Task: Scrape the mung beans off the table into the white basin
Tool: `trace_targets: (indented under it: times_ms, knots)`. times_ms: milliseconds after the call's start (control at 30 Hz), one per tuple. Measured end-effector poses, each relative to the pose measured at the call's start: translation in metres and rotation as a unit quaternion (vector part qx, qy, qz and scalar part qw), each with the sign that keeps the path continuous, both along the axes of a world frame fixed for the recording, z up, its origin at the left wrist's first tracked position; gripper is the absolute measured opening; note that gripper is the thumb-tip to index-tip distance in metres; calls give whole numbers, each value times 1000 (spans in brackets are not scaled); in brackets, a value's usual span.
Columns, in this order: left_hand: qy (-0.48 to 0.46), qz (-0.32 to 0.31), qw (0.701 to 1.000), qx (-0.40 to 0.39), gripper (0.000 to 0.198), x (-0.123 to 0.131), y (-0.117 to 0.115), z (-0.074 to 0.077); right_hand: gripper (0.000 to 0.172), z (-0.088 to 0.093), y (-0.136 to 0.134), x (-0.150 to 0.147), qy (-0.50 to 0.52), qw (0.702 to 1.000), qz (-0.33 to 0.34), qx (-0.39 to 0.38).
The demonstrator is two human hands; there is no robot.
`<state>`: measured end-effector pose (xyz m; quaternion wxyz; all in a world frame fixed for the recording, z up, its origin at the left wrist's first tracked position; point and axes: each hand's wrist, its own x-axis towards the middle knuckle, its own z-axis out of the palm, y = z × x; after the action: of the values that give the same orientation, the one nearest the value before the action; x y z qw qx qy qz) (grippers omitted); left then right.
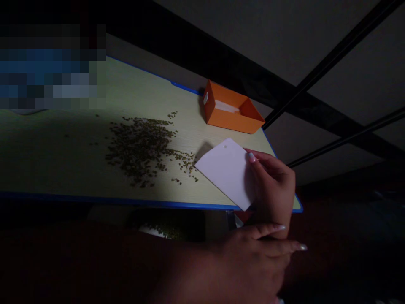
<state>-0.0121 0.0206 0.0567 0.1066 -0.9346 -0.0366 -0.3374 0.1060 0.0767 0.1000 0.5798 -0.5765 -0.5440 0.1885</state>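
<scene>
My right hand [274, 185] grips the right edge of a white card [226, 171], thumb on top. The card rests tilted on the pale wooden table [63, 169], its left edge just touching the fringe of several small greenish-brown beans [142, 145] scattered over the tabletop. My left hand [259, 257] hovers below the table's front edge, in front of the right wrist. Its fingers are stretched out to the right and hold nothing that I can see.
An orange open box [232, 112] stands at the table's far right corner. Below the front edge, a bowl [164, 230] holding more beans shows dimly. The table has a blue rim; dark bars cross the upper right. The surroundings are very dark.
</scene>
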Motion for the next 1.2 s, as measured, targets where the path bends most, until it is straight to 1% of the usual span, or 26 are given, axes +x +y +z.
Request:
trace_targets:
  times_ms: [167, 400, 633, 733, 867, 1033, 1200]
  knots:
    - [3, 0, 1000, 3, 44, -1, -2, 1, 9, 0, -1, 1, -1, 1000, 8, -14]
    - [0, 0, 1000, -6, 44, -2, -2, 0, 9, 1, -4, 4, -7, 1000, -2, -14]
    - [6, -8, 1000, -8, 43, -2, -1, 2, 9, -1, -1, 4, -22, 1000, -2, -11]
    - [9, -9, 1000, -12, 44, -1, -1, 2, 11, -1, 0, 3, -19, 1000, 8, -10]
    - [16, -8, 1000, -21, 45, 0, -2, 2, 9, -1, 1, 2, -1, 999, 31, -9]
    - [13, -2, 1000, -14, 46, 0, -2, 2, 9, 0, -1, 3, -6, 999, 30, -20]
    - [3, -6, 1000, -10, 44, -1, -3, 1, 9, 1, -5, 4, -10, 999, 44, -24]
